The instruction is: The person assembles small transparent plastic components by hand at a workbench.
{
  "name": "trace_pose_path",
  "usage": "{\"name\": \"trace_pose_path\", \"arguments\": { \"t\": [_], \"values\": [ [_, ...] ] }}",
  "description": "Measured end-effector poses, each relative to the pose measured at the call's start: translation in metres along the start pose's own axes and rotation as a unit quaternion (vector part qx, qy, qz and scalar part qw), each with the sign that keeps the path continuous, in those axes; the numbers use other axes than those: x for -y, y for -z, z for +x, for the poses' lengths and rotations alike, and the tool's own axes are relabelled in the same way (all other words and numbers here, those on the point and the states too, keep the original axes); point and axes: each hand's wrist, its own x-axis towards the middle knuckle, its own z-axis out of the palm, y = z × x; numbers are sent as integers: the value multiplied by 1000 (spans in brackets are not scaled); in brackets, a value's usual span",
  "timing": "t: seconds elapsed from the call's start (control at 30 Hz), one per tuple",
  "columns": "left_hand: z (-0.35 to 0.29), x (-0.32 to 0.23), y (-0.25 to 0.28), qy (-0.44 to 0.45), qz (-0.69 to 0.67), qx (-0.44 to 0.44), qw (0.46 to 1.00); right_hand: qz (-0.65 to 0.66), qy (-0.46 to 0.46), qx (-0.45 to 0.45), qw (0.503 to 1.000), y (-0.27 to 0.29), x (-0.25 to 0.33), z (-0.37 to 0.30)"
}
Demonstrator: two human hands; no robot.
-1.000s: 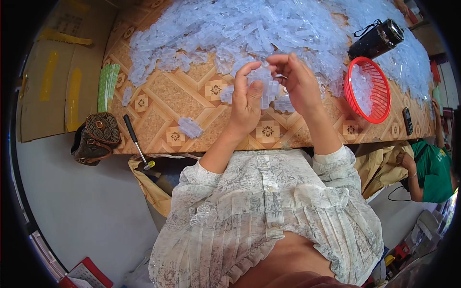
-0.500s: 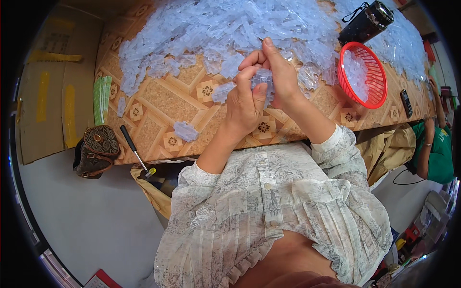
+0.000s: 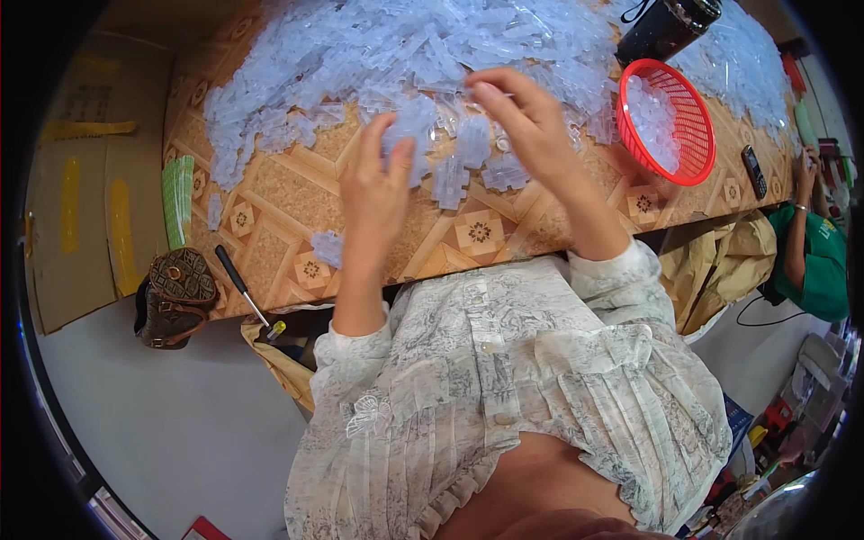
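Note:
Clear bluish plastic pieces (image 3: pixel 423 54) lie in a big heap across the far side of the patterned table. My left hand (image 3: pixel 373 193), a little blurred, is left of the middle with thumb and fingers apart beside a loose clear plastic piece (image 3: pixel 414 126); no firm grip shows. To its right, my right hand (image 3: pixel 531 126) reaches over the near edge of the heap, fingers bent and apart, with nothing visible in them. Between the hands a toothed clear plastic piece (image 3: pixel 448 184) lies on the table, with another clear piece (image 3: pixel 472 141) just beyond it.
A red basket (image 3: pixel 705 135) of small clear parts stands at right, near a black flask (image 3: pixel 668 29) and a phone (image 3: pixel 754 171). Toward the left lie a screwdriver (image 3: pixel 241 283), a brown bag (image 3: pixel 180 292) and a cardboard box (image 3: pixel 90 198). Another person's green sleeve (image 3: pixel 814 261) shows far right.
My hands, together around a clear plastic piece before, have separated. The left moved left, the right stayed over the heap's edge. Clear pieces now show on the table between them.

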Motion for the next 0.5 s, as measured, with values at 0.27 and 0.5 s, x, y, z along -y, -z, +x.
{"name": "trace_pose_path", "arguments": {
  "t": [0.27, 0.5],
  "values": [
    [0, 62, 26, 93, 172, 21, 980, -427, 32, 106, 897, 68, -39, -39],
    [-5, 68, 54, 99, 219, -26, 970, -442, 13, 171, 880, 66, -41, -29]
  ]
}}
